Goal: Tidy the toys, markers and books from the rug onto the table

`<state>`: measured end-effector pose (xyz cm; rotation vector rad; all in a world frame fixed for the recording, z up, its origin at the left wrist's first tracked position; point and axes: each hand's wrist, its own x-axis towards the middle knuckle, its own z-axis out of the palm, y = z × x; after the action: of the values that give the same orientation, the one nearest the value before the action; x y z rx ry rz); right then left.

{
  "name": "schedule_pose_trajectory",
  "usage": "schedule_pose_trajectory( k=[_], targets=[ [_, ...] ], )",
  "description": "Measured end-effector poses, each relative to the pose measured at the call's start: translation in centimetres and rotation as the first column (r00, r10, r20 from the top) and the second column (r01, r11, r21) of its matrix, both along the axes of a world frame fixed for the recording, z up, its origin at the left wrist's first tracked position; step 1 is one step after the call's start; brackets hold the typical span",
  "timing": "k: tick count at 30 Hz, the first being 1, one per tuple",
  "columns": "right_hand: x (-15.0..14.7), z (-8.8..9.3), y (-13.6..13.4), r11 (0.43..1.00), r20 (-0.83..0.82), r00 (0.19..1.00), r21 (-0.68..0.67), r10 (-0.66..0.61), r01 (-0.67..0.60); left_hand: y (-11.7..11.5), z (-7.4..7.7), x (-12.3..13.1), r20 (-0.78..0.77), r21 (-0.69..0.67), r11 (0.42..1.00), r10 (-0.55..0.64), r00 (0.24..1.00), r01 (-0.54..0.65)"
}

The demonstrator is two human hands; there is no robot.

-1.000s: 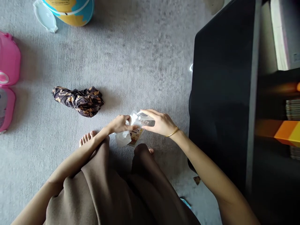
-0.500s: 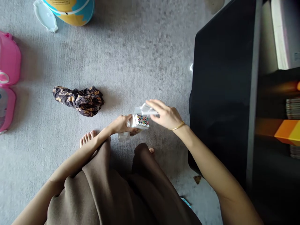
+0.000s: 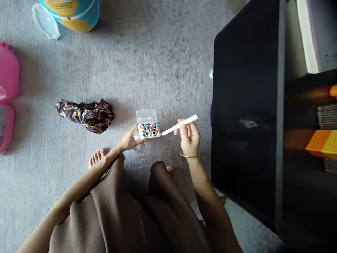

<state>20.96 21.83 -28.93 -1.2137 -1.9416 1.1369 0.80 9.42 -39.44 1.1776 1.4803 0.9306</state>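
Note:
My left hand (image 3: pixel 131 138) grips a small clear plastic case (image 3: pixel 146 115) by its left side, its hinged lid standing raised at the far edge. Inside it are several markers (image 3: pixel 149 129), packed upright in rows with coloured ends facing up. Crinkled clear plastic (image 3: pixel 139 147) hangs beneath the left hand. To the right, my right hand (image 3: pixel 188 137) is closed around one white marker (image 3: pixel 184 123), held slanting, its lower tip just right of the case's edge.
A bunched dark patterned cloth (image 3: pixel 89 114) lies on the grey carpet (image 3: pixel 158 63) at left. Pink cases (image 3: pixel 9 77) stand farther left, and a blue-yellow bucket (image 3: pixel 76 17) with a pale lid (image 3: pixel 46 23) beside it at far left. A black cabinet (image 3: pixel 242 95) fills the right.
My right hand has moved off the case and now holds a white marker. The case has shifted slightly left and tilted, so its markers and raised lid face me. The view has shifted a little.

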Motion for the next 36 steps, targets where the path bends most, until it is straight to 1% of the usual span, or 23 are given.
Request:
schedule_pose_trajectory(
  k=[2, 6, 10, 12, 15, 19, 24, 27, 29, 31, 32, 34, 36],
  targets=[
    [0.4, 0.0, -1.1, 0.999, -0.030, 0.999, 0.008, -0.040, 0.040, -0.1, 0.1, -0.1, -0.022, -0.008, 1.000, -0.008, 1.000, 0.008],
    [1.1, -0.6, -3.2, 0.994, -0.001, 0.996, 0.072, -0.087, 0.086, -0.1, 0.4, 0.0, -0.039, -0.012, 1.000, -0.006, 0.999, 0.005],
    [1.5, -1.1, -5.0, 0.992, -0.016, 0.997, 0.102, -0.074, 0.075, -0.2, 0.4, 0.0, -0.097, -0.037, 0.998, -0.052, 0.994, 0.048],
    [1.5, -1.2, -5.5, 0.993, -0.003, 0.999, 0.110, -0.048, 0.048, -0.3, 0.4, -0.1, -0.120, -0.045, 0.997, -0.071, 0.990, 0.066],
    [1.2, -1.3, -5.7, 0.995, 0.018, 1.000, 0.099, -0.005, 0.003, -0.3, 0.2, -0.2, -0.118, -0.029, 0.997, -0.067, 0.991, 0.064],
    [0.5, -1.2, -5.2, 0.996, 0.017, 1.000, 0.091, -0.001, -0.001, -0.3, 0.3, -0.3, -0.128, -0.016, 0.998, -0.068, 0.989, 0.067],
    [0.0, -0.8, -4.5, 0.992, -0.031, 0.993, 0.053, 0.118, -0.116, -0.2, 0.2, -0.4, -0.142, -0.044, 0.996, -0.087, 0.986, 0.081],
    [-0.3, -0.7, -4.5, 0.986, -0.072, 0.986, 0.082, 0.153, -0.147, 0.0, 0.1, -0.5, -0.111, -0.002, 0.996, -0.091, 0.990, 0.091],
    [-0.5, -0.7, -4.7, 0.978, -0.061, 0.984, 0.141, 0.165, -0.155, 0.1, 0.3, -0.8, -0.057, 0.056, 0.993, -0.105, 0.993, 0.109],
    [-0.7, -0.6, -5.0, 0.969, -0.039, 0.985, 0.189, 0.168, -0.158, 0.1, 0.9, -1.1, 0.003, 0.075, 0.989, -0.131, 0.991, 0.130],
    [-0.7, -0.6, -5.1, 0.968, -0.034, 0.986, 0.202, 0.160, -0.150, 0.1, 1.3, -1.2, 0.029, 0.060, 0.989, -0.140, 0.990, 0.138],
    [-0.8, -0.3, -5.4, 0.976, -0.038, 0.994, 0.197, 0.106, -0.097, 0.2, 2.2, -1.2, 0.065, -0.007, 0.992, -0.125, 0.990, 0.126],
    [-0.7, 0.1, -5.5, 0.989, -0.022, 0.999, 0.142, 0.043, -0.039, 0.4, 2.9, -1.0, 0.042, -0.094, 0.992, -0.081, 0.996, 0.084]
  ],
)
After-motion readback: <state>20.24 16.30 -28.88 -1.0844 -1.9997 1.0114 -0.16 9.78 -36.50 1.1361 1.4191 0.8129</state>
